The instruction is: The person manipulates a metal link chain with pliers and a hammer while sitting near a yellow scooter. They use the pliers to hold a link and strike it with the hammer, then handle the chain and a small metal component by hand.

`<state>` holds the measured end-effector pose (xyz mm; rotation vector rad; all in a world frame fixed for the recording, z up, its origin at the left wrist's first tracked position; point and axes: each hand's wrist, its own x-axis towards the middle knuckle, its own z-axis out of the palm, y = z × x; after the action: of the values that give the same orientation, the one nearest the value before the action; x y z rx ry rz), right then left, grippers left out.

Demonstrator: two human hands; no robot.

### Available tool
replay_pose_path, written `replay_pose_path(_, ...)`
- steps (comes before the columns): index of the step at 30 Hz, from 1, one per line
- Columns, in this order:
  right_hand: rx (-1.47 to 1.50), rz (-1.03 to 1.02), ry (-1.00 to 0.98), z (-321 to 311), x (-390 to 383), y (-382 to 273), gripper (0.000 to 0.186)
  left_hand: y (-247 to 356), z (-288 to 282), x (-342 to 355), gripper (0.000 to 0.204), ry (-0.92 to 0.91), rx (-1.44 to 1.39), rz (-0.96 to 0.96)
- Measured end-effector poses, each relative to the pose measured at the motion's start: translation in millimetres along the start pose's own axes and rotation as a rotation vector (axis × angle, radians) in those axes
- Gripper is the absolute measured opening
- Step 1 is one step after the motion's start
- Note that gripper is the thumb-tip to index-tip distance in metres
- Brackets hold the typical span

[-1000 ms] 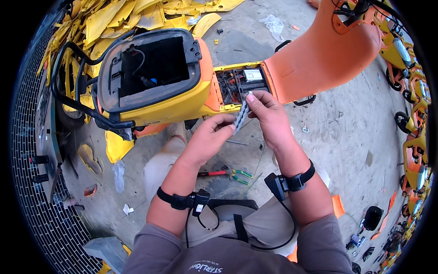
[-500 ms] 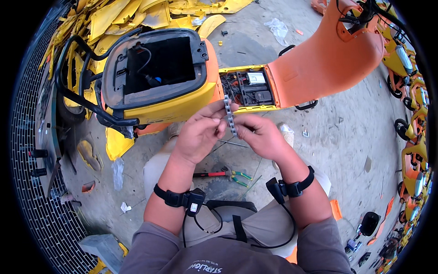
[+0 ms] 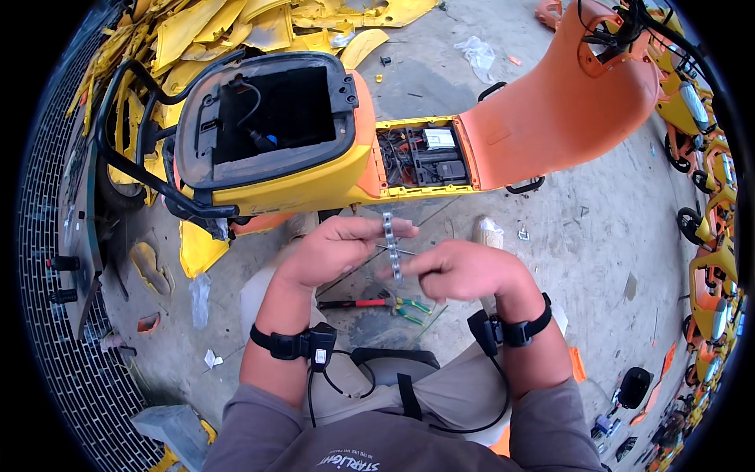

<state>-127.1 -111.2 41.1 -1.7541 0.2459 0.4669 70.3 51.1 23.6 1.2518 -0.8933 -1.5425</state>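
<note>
A short, silver, chain-like strip of small linked pieces [image 3: 392, 245] stands nearly upright in front of me. My left hand [image 3: 326, 250] holds it near its upper part, with the fingers reaching right behind it. Beside the strip's lower end, my right hand [image 3: 468, 270] has its index finger stretched out to the left, the others partly curled. Motion smears that fingertip, so I cannot tell whether it touches the strip. Just beyond my hands is a yellow and orange scooter body [image 3: 314, 182], its floor compartment [image 3: 425, 157] uncovered, with wiring and electronic modules showing.
Below my hands, a red-and-black-handled tool [image 3: 354, 303] and green-handled pliers [image 3: 412, 309] lie on the concrete floor. Yellow body panels [image 3: 212, 31] are piled at the far left. Several scooters [image 3: 712, 267] line the right side. A black rack [image 3: 118, 134] juts from the scooter's left end.
Both hands have come down and nearer to me with the strip. My right hand has moved right and lower, its index finger now stretched out.
</note>
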Motion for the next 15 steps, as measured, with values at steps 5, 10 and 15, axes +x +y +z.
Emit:
replay_pose_path(5, 0.062, 0.137, 0.316, -13.1, -9.2, -4.4, 0.058, -0.6, 5.4, -0.1, 0.055, -0.043, 0.183, -0.129)
replay_pose_path(10, 0.022, -0.05, -0.094, 4.3, -8.0, -9.1, 0.059, -15.0, 2.1, 3.2, 0.052, -0.004, 0.174, 0.038)
replay_pose_path(15, -0.159, 0.043, 0.135, -6.7, -9.1, 7.2, 0.06, 13.6, 4.8, -4.3, 0.053, -0.223, 0.187, -0.157)
